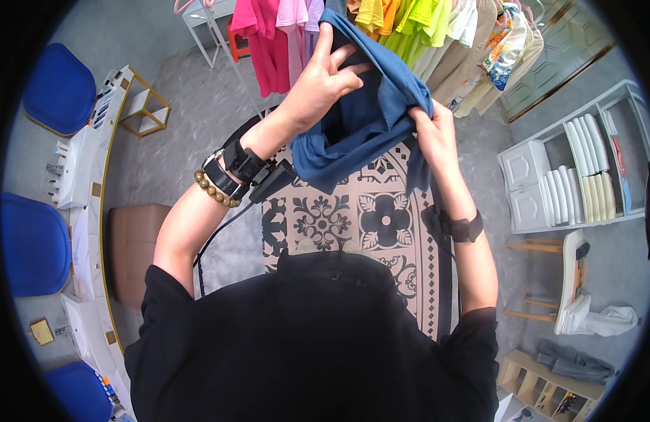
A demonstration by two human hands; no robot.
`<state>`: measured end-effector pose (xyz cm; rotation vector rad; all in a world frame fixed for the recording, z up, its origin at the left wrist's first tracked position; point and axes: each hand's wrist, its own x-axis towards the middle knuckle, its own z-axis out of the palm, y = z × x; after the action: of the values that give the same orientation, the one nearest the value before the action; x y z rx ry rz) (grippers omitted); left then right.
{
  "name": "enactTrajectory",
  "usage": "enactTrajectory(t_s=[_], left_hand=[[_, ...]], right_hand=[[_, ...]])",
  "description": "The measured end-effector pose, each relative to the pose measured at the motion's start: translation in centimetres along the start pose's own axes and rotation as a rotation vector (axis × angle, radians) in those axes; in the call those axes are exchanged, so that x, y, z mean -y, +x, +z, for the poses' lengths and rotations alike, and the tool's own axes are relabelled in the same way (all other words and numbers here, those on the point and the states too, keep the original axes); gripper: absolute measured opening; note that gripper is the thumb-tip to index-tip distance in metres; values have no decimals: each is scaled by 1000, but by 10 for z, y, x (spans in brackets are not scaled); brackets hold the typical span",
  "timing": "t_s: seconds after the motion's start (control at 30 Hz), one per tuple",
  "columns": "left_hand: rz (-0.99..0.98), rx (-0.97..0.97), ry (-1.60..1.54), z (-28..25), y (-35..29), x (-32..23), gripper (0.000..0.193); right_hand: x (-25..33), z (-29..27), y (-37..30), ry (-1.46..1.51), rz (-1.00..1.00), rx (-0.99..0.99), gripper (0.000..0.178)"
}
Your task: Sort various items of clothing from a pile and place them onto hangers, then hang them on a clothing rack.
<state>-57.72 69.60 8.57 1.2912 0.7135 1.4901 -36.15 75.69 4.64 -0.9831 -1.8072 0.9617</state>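
A dark blue cloth garment (349,158) hangs in front of me, with a wide opening facing my left hand. My left hand (328,79) reaches into that opening with its fingers stretched and spread, one fingertip up against the upper edge of the fabric. On the other side, my right hand (434,130) pinches the garment's edge between thumb and fingers. Folds hide the garment's inner side and lower parts, so its exact kind is unclear. A black wrist strap, a dark device and a beaded bracelet (216,191) sit on my left wrist; another black strap (465,226) circles the right one.
Colourful clothes (268,46) hang on a rack ahead. A patterned rug (339,218) lies beneath the garment. At left are a long white counter (86,165), blue chairs (35,245) and a brown ottoman (138,243). White shelves (550,219) with folded linens and a chair (569,271) stand right.
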Motion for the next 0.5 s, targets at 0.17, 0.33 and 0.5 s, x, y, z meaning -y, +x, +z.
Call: enactTrajectory(t_s=[0.17,0.33,0.5], left_hand=[[455,-19,840,-24,16,34,85],[-191,196,1749,-60,-1,84,61],[-266,325,1020,-46,-4,100,75]], right_hand=[[13,-32,12,368,97,98,19],[46,-64,20,439,-45,-1,16],[62,-112,24,487,39,51,18]])
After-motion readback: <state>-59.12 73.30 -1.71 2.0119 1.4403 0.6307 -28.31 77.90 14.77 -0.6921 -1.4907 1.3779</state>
